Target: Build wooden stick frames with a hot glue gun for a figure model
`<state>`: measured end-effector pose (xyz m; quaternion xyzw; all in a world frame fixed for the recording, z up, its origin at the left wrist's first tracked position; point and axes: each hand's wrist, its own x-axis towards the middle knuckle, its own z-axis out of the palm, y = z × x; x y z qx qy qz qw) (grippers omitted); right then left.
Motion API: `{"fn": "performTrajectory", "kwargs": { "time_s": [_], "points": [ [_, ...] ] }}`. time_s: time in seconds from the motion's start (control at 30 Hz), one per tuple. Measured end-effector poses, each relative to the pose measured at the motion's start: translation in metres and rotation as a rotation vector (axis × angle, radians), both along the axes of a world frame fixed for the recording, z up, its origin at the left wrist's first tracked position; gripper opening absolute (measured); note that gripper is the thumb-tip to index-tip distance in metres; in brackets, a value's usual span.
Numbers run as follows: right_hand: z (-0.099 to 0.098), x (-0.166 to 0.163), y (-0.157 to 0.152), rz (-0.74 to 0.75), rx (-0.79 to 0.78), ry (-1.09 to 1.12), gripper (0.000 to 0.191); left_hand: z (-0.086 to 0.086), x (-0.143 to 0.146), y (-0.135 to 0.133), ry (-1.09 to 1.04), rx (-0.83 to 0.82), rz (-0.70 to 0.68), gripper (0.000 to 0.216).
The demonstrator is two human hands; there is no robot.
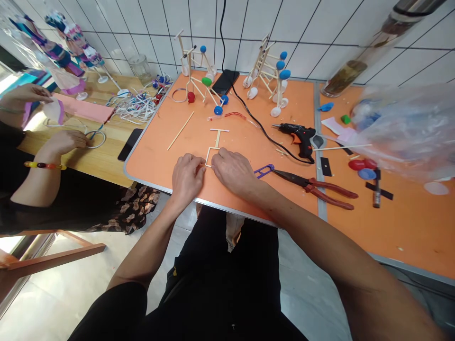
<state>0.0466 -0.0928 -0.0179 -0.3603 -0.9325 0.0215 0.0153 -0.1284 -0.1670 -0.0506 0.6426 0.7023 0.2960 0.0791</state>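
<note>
On the orange table, a small frame of thin pale sticks (207, 155) lies flat between my hands. My left hand (187, 177) is closed, its thumb and forefinger pinched at the frame's lower left corner. Bent over the frame's right side is my right hand (232, 169), with its fingers pressed together on the sticks and hiding part of them. Just beyond the frame lies a T-shaped piece of sticks (218, 136). A purple plastic piece (263, 171) sits beside my right wrist, touching the tip of the red-handled pliers (307, 183).
A black glue gun (297, 137) lies at right with its cord (249, 111) crossing the table. Stick structures with coloured balls (206, 81) stand behind. A plastic bag (408, 128) is far right. At left, another person's hands (67, 142) work beside a phone (131, 144).
</note>
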Motion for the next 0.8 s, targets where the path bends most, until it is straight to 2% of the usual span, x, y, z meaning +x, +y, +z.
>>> {"fn": "performTrajectory", "kwargs": {
  "time_s": [0.33,0.47,0.67,0.8],
  "points": [
    [0.000,0.000,0.004,0.000,0.003,-0.008,0.037,-0.001,-0.001,0.001,-0.001,0.005,-0.009,0.021],
    [0.007,0.005,0.004,-0.010,-0.018,0.012,0.038,-0.002,0.000,0.001,-0.001,0.013,-0.014,0.023],
    [0.024,0.022,0.013,-0.147,-0.097,0.120,0.038,-0.002,0.000,0.001,-0.012,0.018,-0.017,0.024],
    [0.021,0.018,0.010,-0.081,-0.087,0.108,0.036,-0.001,0.000,0.000,-0.007,0.023,-0.020,0.024]
  ]
}}
